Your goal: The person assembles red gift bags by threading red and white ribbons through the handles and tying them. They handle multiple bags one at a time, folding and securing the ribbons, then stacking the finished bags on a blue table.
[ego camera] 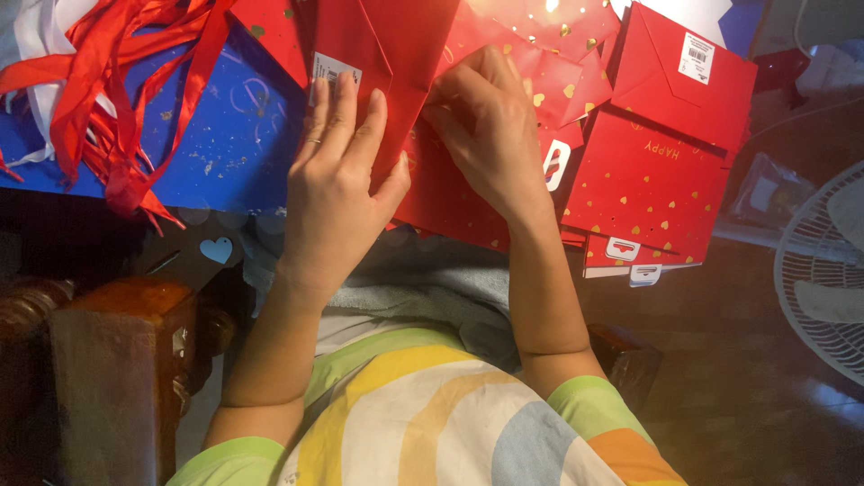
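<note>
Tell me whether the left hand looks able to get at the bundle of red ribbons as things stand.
Probably yes. The left hand lies flat on the folded red paper bag, and only bare blue sheet shows between it and the red ribbons on its own side.

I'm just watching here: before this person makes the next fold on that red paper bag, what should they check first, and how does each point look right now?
1. Left hand flat on the red paper bag, pinning it: ok.
2. Right hand fingers on the bag's fold: ok, though the fingertips are curled out of sight.
3. Bag edges lined up under the hands: cannot tell, the hands cover them.
4. Stack of finished red bags lies apart from the working bag: not ok, they overlap.
5. Loose red ribbons away from the hands: ok, they lie off to the left on the blue sheet.
</note>
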